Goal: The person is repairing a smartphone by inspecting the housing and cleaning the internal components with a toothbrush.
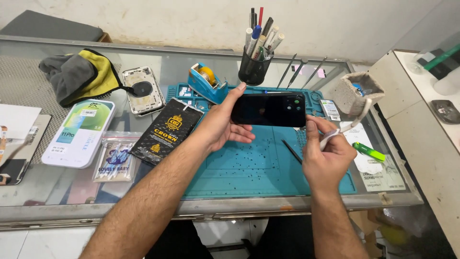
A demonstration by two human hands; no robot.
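My left hand (221, 125) holds a black phone (269, 110) by its left end, level above the teal work mat (249, 168), its dark back and camera corner facing up. My right hand (326, 152) is just below the phone's right end, thumb touching its lower edge, and pinches a small white wipe or strip (330, 136) between its fingers. A thin black tool (291, 151) lies on the mat between my hands.
On the glass table: a black pen cup (253, 71), a blue tape dispenser (207, 81), tweezers (301, 71), an opened phone housing (143, 90), a grey-yellow cloth (79, 74), a black packet (167, 129), a white box (79, 132), a green tube (369, 151), a grey pouch (358, 92).
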